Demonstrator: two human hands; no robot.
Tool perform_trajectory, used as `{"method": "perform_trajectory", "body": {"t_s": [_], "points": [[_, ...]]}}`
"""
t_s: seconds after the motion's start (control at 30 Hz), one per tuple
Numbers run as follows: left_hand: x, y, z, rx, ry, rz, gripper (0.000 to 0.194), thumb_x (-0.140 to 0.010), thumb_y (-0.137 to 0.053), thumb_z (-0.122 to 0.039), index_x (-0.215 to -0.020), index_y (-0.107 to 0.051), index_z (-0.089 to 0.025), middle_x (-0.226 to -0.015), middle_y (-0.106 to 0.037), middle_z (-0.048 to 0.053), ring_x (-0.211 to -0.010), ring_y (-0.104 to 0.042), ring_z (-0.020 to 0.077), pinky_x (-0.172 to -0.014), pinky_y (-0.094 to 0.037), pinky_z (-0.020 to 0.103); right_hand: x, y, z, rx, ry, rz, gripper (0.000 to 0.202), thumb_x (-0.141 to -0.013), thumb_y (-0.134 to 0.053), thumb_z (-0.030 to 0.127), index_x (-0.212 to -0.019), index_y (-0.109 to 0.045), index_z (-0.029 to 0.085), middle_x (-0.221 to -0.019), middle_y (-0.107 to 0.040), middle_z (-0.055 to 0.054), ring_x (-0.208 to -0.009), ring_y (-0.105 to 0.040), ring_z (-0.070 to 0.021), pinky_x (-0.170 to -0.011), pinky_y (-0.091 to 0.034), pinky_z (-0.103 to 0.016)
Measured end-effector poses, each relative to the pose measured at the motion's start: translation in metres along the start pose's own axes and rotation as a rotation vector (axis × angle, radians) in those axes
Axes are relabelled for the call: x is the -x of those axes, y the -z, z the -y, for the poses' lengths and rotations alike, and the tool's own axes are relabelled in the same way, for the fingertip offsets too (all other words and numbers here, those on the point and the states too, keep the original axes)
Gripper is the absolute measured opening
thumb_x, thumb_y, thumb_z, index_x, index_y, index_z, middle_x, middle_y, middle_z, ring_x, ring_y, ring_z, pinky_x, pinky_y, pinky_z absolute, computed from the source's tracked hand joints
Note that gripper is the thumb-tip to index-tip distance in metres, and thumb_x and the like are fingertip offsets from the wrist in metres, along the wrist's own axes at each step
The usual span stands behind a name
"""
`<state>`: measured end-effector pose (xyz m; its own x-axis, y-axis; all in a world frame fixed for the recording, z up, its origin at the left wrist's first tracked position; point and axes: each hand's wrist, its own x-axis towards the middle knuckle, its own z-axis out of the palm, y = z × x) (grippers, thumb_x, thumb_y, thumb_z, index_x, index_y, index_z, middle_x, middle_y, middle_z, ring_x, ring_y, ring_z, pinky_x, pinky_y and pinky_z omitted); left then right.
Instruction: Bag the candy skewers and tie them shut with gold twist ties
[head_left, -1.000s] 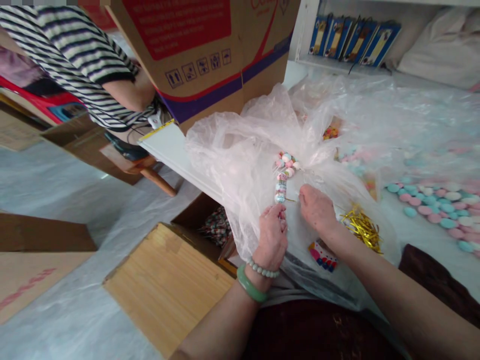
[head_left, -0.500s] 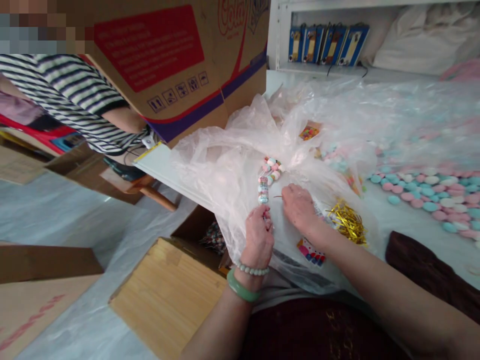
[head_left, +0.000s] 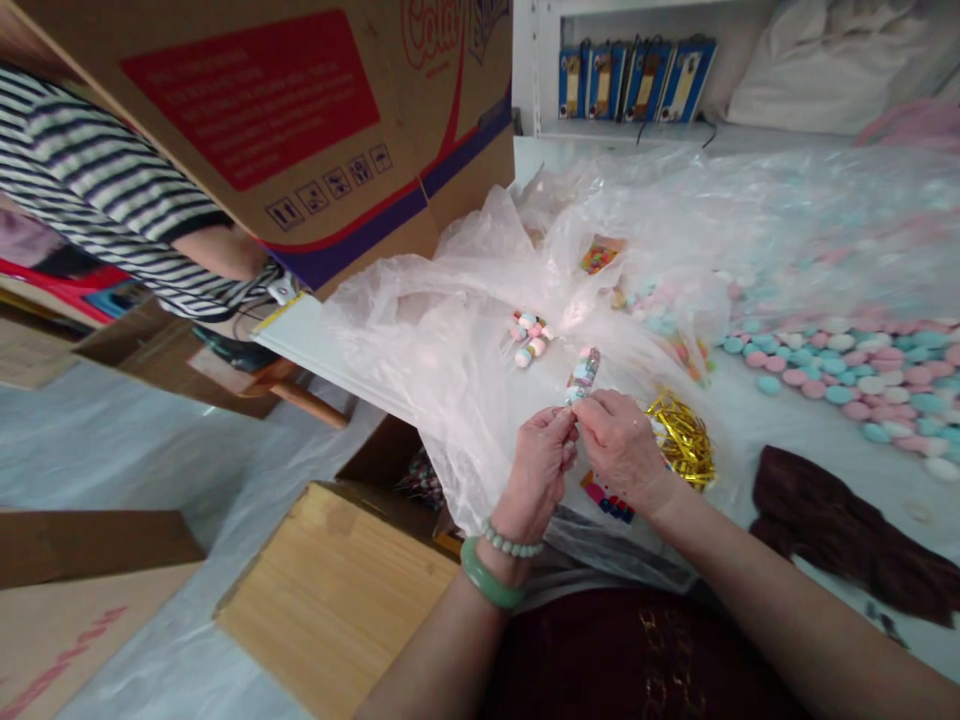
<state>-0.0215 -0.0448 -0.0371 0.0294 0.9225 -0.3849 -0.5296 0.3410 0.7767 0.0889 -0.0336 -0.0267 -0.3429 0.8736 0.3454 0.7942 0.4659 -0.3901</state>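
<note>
My left hand, wearing a beaded bracelet and a green bangle, is closed round the lower end of a wrapped marshmallow skewer. The skewer tilts up and to the right, its pink, white and blue pieces inside a clear printed wrapper. My right hand pinches at the wrapper's neck, touching the left fingertips; the thin twist tie in its fingers is hidden now. More marshmallow skewers lie just beyond on the plastic sheet. Beside my right wrist sits a pile of gold twist ties.
Loose pink, blue and white marshmallows spread at the right, partly under clear plastic sheeting. A dark brown cloth lies nearer. A large carton stands at back left, beside a person in a striped shirt. Boxes stand below the table edge.
My left hand has moved right with the skewer, which now tilts rightward. My right hand has met it at the wrapper's neck. The view has shifted slightly.
</note>
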Motion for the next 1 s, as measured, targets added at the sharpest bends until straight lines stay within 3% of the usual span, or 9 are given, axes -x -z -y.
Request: {"method": "perform_trajectory", "body": {"t_s": [0.1,0.23,0.3,0.37,0.53,0.73,0.9,1.0], "points": [[0.002,-0.002,-0.004,0.025,0.008,-0.065,0.032,-0.068,-0.073,-0.036,-0.064,-0.048,-0.017,-0.05,-0.038,-0.008,-0.038,-0.025,0.0018,-0.038,-0.014,0.02,0.003,-0.002,-0.002,-0.401,-0.158,-0.007,0.02,-0.086,-0.045,0.018,-0.083,-0.065,0.019,-0.085,-0.065,-0.006,-0.082,-0.056,-0.0182,-0.077,-0.04,-0.029],[0.003,-0.004,-0.006,-0.023,-0.004,-0.152,0.024,-0.069,-0.067,-0.027,-0.06,-0.047,-0.017,-0.048,-0.038,-0.008,-0.037,-0.024,0.0021,-0.038,-0.013,0.021,0.009,-0.007,-0.003,-0.941,-0.559,-0.017,0.009,-0.072,-0.058,0.026,-0.076,-0.064,0.02,-0.07,-0.06,0.002,-0.067,-0.054,-0.0151,-0.066,-0.042,-0.027],[0.003,-0.005,-0.003,-0.037,-0.015,-0.135,0.023,-0.069,-0.067,-0.028,-0.061,-0.048,-0.017,-0.048,-0.038,-0.008,-0.037,-0.024,0.0024,-0.038,-0.013,0.021,0.011,-0.008,-0.003,-1.089,-0.68,0.009,0.01,-0.067,-0.061,0.028,-0.072,-0.063,0.02,-0.063,-0.056,0.004,-0.058,-0.049,-0.0131,-0.059,-0.04,-0.026],[0.003,-0.005,0.002,-0.05,-0.021,-0.107,0.025,-0.07,-0.068,-0.032,-0.062,-0.05,-0.017,-0.048,-0.036,-0.008,-0.038,-0.024,0.0028,-0.039,-0.014,0.021,0.011,-0.009,-0.003,-1.117,-0.697,0.01,0.009,-0.065,-0.061,0.028,-0.067,-0.062,0.019,-0.059,-0.053,0.004,-0.056,-0.046,-0.0124,-0.056,-0.038,-0.025],[0.004,-0.005,0.011,-0.063,-0.035,-0.083,0.031,-0.069,-0.071,-0.039,-0.063,-0.052,-0.016,-0.05,-0.036,-0.008,-0.04,-0.024,0.0031,-0.04,-0.016,0.02,0.006,-0.007,-0.005,-0.774,-0.591,-0.026,0.01,-0.065,-0.057,0.026,-0.058,-0.059,0.02,-0.057,-0.054,0.004,-0.061,-0.049,-0.0144,-0.06,-0.036,-0.026],[0.005,-0.004,0.015,-0.137,-0.058,-0.061,0.036,-0.065,-0.074,-0.045,-0.062,-0.054,-0.015,-0.05,-0.038,-0.008,-0.041,-0.026,0.0029,-0.041,-0.018,0.02,0.012,-0.001,-0.006,-0.365,-0.542,0.026,0.016,-0.074,-0.051,0.025,-0.063,-0.062,0.022,-0.06,-0.06,0.002,-0.06,-0.05,-0.0155,-0.06,-0.034,-0.026],[0.004,-0.002,0.022,-0.17,-0.029,-0.032,0.037,-0.065,-0.074,-0.047,-0.061,-0.054,-0.015,-0.048,-0.037,-0.007,-0.041,-0.027,0.0034,-0.041,-0.018,0.021,0.019,0.004,-0.001,0.027,-0.372,-0.012,0.021,-0.082,-0.045,0.019,-0.069,-0.062,0.021,-0.071,-0.065,-0.003,-0.067,-0.053,-0.0174,-0.062,-0.031,-0.028],[0.003,-0.002,0.026,-0.176,-0.014,-0.011,0.038,-0.066,-0.073,-0.047,-0.059,-0.054,-0.015,-0.047,-0.037,-0.007,-0.041,-0.027,0.0037,-0.042,-0.018,0.021,0.021,0.007,0.0,0.211,-0.26,0.032,0.022,-0.085,-0.044,0.017,-0.073,-0.063,0.019,-0.073,-0.065,-0.007,-0.07,-0.054,-0.0193,-0.064,-0.03,-0.031]]}}
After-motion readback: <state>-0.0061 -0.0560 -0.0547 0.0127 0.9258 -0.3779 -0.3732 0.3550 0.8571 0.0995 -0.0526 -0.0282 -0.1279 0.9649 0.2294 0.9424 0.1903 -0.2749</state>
